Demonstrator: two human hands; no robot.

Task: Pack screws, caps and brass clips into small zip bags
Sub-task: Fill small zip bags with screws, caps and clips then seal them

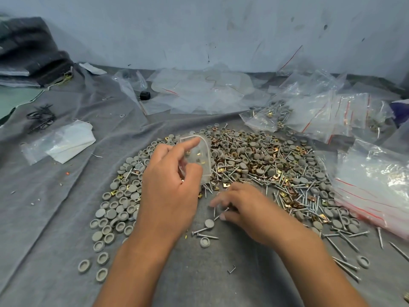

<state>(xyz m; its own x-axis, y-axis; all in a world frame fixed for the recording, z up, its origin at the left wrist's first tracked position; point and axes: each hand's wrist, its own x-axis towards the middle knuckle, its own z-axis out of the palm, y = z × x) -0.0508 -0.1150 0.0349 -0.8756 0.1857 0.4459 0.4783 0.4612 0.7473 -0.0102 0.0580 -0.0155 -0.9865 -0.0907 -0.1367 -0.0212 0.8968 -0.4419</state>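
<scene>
You're mid-fill on one bag (199,156): your left hand (170,187) holds it upright over the left side of the pile (254,165), fingers curled round it, index finger across its far top edge. A few brass clips (197,155) already show inside. Your right hand (241,207) is down on the cloth (55,207), near and just right of the bag, fingertips pinching at a screw (221,213); blur hides whether it is lifted yet. Next move, as I judge it: raise the screw and carry it up-left to the bag mouth, which the left hand must keep open. Loose caps (115,209) lie left of the bag, more screws right. Filled bags (321,116) sit far right, empty ones (376,185) right.
</scene>
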